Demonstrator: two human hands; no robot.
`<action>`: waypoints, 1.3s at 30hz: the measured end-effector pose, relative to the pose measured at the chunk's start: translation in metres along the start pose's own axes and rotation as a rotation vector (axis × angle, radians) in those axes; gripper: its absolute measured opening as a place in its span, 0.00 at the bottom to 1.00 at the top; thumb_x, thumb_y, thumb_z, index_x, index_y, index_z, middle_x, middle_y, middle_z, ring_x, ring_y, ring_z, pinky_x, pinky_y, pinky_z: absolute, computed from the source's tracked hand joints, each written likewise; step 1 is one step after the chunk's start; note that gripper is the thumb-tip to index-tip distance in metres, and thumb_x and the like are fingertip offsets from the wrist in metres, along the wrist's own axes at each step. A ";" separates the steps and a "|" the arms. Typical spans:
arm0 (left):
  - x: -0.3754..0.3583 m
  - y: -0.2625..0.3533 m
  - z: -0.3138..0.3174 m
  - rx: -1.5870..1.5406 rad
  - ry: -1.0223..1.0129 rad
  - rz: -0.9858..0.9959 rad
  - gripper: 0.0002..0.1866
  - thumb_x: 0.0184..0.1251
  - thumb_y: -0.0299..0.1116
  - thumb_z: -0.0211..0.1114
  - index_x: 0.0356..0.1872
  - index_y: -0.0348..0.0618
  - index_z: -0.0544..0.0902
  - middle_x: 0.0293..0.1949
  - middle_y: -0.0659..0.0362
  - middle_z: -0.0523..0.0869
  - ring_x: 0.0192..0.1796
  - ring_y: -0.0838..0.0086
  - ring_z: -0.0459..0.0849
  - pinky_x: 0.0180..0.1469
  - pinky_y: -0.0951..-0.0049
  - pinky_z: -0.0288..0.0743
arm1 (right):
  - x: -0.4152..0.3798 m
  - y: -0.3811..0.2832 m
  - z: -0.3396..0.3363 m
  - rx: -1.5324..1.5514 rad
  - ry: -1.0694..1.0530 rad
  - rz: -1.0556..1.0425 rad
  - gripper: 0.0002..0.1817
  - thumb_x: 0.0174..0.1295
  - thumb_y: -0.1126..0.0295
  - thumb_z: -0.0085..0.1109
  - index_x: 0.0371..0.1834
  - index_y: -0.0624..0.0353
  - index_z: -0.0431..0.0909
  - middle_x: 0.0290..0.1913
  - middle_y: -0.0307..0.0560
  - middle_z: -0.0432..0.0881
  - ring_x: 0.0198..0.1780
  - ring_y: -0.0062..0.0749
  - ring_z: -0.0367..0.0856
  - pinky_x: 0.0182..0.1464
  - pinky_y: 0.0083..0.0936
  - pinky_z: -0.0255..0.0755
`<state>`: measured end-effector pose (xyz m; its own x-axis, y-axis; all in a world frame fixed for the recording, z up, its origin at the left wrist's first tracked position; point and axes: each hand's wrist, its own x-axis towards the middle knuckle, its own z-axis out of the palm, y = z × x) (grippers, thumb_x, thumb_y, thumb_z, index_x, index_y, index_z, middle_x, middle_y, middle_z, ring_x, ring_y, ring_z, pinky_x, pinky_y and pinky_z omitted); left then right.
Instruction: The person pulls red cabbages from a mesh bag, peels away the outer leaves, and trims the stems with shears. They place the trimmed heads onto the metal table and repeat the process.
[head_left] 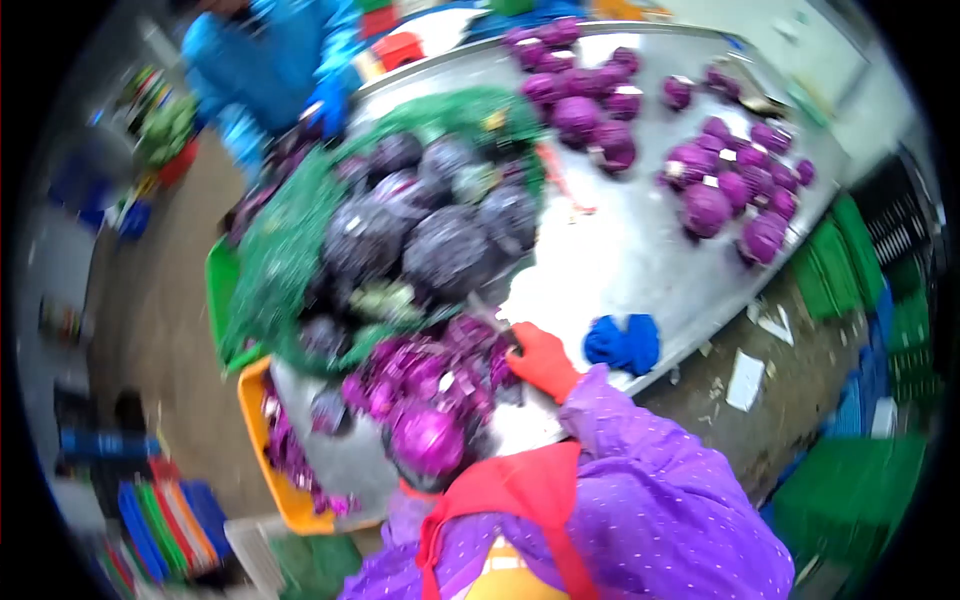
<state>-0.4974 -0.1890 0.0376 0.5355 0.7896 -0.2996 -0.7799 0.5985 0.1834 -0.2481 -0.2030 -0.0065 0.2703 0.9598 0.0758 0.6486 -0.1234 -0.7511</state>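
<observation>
My right hand (545,362), in an orange-red glove, is closed around what looks like a knife (487,311); its pale blade points up and left. Close to my body is a red cabbage (428,440), bright purple on top with dark outer leaves at its sides. My left hand (418,490) is mostly hidden beneath this cabbage, with only a sliver of red glove showing; it appears to hold it. Purple trimmed leaves (410,370) are heaped just beyond. Behind them, a green mesh sack (275,265) lies open around several large dark cabbages (455,245).
Trimmed cabbages (735,180) sit across the metal table (600,245), with blue gloves (622,343) near its edge. An orange crate (255,410) of leaves stands at left. Across the table is a co-worker in a blue coat (265,65). Green crates (835,260) are at right.
</observation>
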 end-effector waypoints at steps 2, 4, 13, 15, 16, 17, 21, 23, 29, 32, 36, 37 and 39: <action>0.008 -0.008 0.005 -0.004 0.009 -0.063 0.38 0.65 0.62 0.57 0.70 0.50 0.70 0.69 0.48 0.71 0.71 0.51 0.69 0.74 0.42 0.56 | 0.002 0.017 -0.012 -0.083 -0.112 0.149 0.17 0.57 0.66 0.61 0.47 0.62 0.77 0.42 0.55 0.83 0.45 0.50 0.83 0.50 0.39 0.76; 0.017 -0.015 0.009 -0.015 0.018 -0.115 0.38 0.65 0.62 0.57 0.71 0.50 0.69 0.70 0.48 0.70 0.71 0.50 0.68 0.74 0.42 0.56 | -0.007 0.013 -0.031 0.702 -0.229 0.269 0.21 0.63 0.63 0.63 0.55 0.63 0.77 0.50 0.48 0.84 0.51 0.34 0.82 0.56 0.32 0.73; 0.066 -0.069 0.039 -0.047 0.025 -0.338 0.40 0.64 0.62 0.58 0.72 0.50 0.67 0.72 0.45 0.67 0.73 0.48 0.65 0.74 0.40 0.54 | -0.022 0.004 -0.061 0.949 -0.140 0.345 0.14 0.66 0.64 0.65 0.46 0.62 0.78 0.38 0.38 0.83 0.41 0.20 0.78 0.47 0.23 0.73; 0.079 -0.086 0.047 -0.061 0.024 -0.400 0.40 0.64 0.62 0.59 0.72 0.51 0.66 0.72 0.45 0.66 0.73 0.48 0.64 0.74 0.40 0.54 | -0.022 0.030 -0.061 0.804 0.000 0.408 0.14 0.66 0.65 0.64 0.48 0.63 0.78 0.36 0.40 0.83 0.39 0.20 0.78 0.42 0.24 0.74; 0.087 -0.095 0.052 -0.066 0.019 -0.428 0.40 0.63 0.62 0.59 0.72 0.51 0.66 0.73 0.44 0.65 0.73 0.47 0.63 0.74 0.39 0.54 | -0.017 0.043 -0.067 0.699 0.045 0.523 0.14 0.66 0.66 0.63 0.48 0.63 0.77 0.35 0.41 0.83 0.38 0.20 0.78 0.40 0.23 0.74; 0.097 -0.107 0.057 -0.071 0.011 -0.463 0.40 0.63 0.62 0.59 0.73 0.51 0.66 0.73 0.44 0.65 0.74 0.47 0.63 0.74 0.39 0.54 | -0.014 0.061 -0.085 0.790 0.044 0.552 0.14 0.68 0.67 0.61 0.51 0.64 0.77 0.38 0.43 0.83 0.39 0.20 0.79 0.38 0.21 0.75; 0.152 -0.152 0.076 -0.067 -0.034 -0.594 0.41 0.63 0.62 0.60 0.73 0.51 0.65 0.74 0.43 0.63 0.74 0.46 0.62 0.74 0.38 0.53 | -0.011 0.102 -0.127 1.048 0.328 0.463 0.25 0.66 0.77 0.59 0.67 0.63 0.68 0.51 0.43 0.81 0.46 0.21 0.79 0.46 0.20 0.75; 0.193 -0.174 0.077 0.036 -0.074 -0.612 0.39 0.67 0.64 0.53 0.75 0.57 0.64 0.74 0.48 0.65 0.76 0.52 0.61 0.77 0.44 0.51 | -0.017 0.102 -0.156 1.009 0.300 0.533 0.29 0.67 0.75 0.60 0.71 0.62 0.64 0.53 0.43 0.79 0.49 0.22 0.78 0.47 0.21 0.75; 0.373 -0.269 0.115 0.062 -0.130 -0.723 0.47 0.55 0.67 0.63 0.74 0.58 0.64 0.73 0.53 0.67 0.72 0.47 0.66 0.70 0.36 0.63 | -0.055 0.117 -0.195 1.160 0.293 0.675 0.18 0.69 0.68 0.59 0.61 0.60 0.77 0.42 0.41 0.85 0.43 0.23 0.82 0.42 0.19 0.75; 0.447 -0.329 0.146 0.087 -0.073 -0.577 0.48 0.51 0.68 0.66 0.74 0.62 0.64 0.72 0.53 0.66 0.71 0.45 0.68 0.68 0.35 0.66 | -0.077 0.123 -0.200 1.147 0.304 0.795 0.16 0.70 0.67 0.59 0.58 0.60 0.78 0.43 0.43 0.86 0.43 0.24 0.83 0.42 0.20 0.75; 0.486 -0.377 0.193 0.072 0.130 -0.451 0.51 0.47 0.68 0.68 0.73 0.62 0.63 0.72 0.51 0.65 0.71 0.44 0.67 0.69 0.34 0.65 | -0.091 0.137 -0.201 1.193 0.356 0.786 0.16 0.70 0.71 0.59 0.58 0.62 0.78 0.38 0.42 0.86 0.28 0.18 0.79 0.30 0.16 0.73; 0.497 -0.379 0.196 0.021 0.173 -0.520 0.50 0.48 0.67 0.68 0.73 0.61 0.63 0.72 0.51 0.65 0.71 0.44 0.67 0.68 0.36 0.66 | -0.092 0.139 -0.202 1.181 0.365 0.779 0.16 0.70 0.71 0.58 0.58 0.62 0.78 0.37 0.41 0.86 0.26 0.16 0.78 0.29 0.15 0.72; 0.510 -0.386 0.189 -0.027 0.159 -0.562 0.44 0.53 0.63 0.68 0.70 0.58 0.67 0.69 0.52 0.70 0.69 0.47 0.69 0.67 0.40 0.70 | -0.095 0.148 -0.198 1.145 0.393 0.747 0.15 0.71 0.72 0.56 0.58 0.62 0.79 0.35 0.39 0.86 0.23 0.12 0.75 0.27 0.12 0.70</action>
<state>0.1386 0.0084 -0.0089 0.8158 0.3210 -0.4810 -0.3996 0.9142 -0.0677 -0.0368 -0.3629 0.0051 0.5867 0.6066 -0.5364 -0.6056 -0.1110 -0.7880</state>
